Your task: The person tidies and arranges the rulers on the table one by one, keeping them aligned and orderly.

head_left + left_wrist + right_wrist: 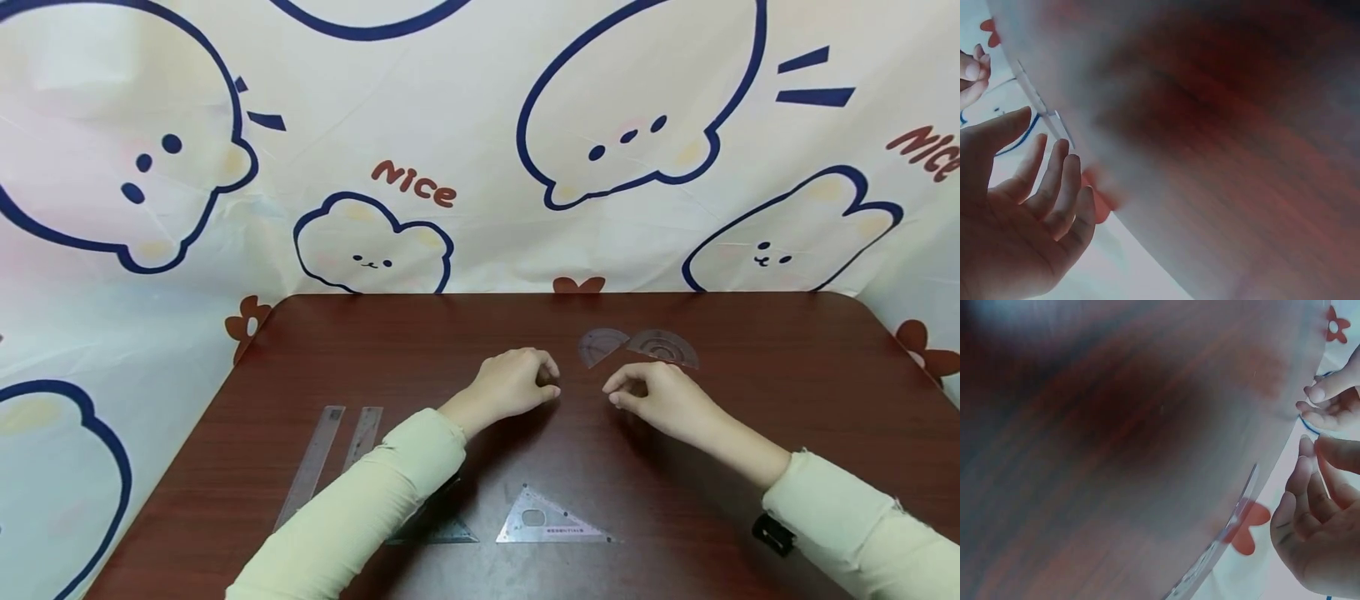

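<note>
My left hand [513,382] hovers over the middle of the table with its fingers loosely bent and nothing between them. Facing it, a short gap away, is my right hand [663,402], its thumb and fingers curved and likewise holding nothing. Just beyond the right hand lie two clear plastic protractors, a left one [602,343] and a right one [666,346], their near corners close together. The left wrist view shows the left palm [1010,250] with its fingers spread a little. In the right wrist view a protractor [1210,553] appears edge-on near the right fingers.
Two clear rulers [313,462] [363,435] lie at the left, partly behind the left sleeve [375,492]. A set square [551,518] lies near the front; another, darker set square [442,527] is partly covered by the sleeve. A patterned cloth [480,125] hangs behind the brown table [810,367].
</note>
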Demonstrator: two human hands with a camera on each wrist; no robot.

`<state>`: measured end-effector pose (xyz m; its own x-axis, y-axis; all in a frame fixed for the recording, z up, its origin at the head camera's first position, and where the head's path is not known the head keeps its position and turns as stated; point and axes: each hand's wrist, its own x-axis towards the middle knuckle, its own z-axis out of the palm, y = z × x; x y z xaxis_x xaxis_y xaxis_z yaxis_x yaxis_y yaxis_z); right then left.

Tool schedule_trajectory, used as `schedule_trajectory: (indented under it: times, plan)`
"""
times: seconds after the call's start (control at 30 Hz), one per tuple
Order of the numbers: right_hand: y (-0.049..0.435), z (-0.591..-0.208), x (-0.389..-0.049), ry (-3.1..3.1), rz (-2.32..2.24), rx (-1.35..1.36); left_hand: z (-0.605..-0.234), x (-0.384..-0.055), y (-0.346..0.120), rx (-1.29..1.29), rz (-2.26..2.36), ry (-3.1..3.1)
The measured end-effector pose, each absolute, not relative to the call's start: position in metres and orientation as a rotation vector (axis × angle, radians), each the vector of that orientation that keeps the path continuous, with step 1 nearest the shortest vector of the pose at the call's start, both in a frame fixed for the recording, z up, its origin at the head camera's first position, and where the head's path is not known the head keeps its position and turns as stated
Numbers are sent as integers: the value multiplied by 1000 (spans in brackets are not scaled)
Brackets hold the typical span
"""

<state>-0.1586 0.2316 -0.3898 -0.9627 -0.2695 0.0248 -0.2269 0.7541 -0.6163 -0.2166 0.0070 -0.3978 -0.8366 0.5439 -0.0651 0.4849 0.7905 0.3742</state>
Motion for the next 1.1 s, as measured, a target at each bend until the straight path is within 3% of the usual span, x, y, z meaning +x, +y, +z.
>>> schedule_trajectory:
  times: [1.1]
  plan:
    - [269,-394,-229,2947,-1019,-137,-407,-244,59,653,590,2892]
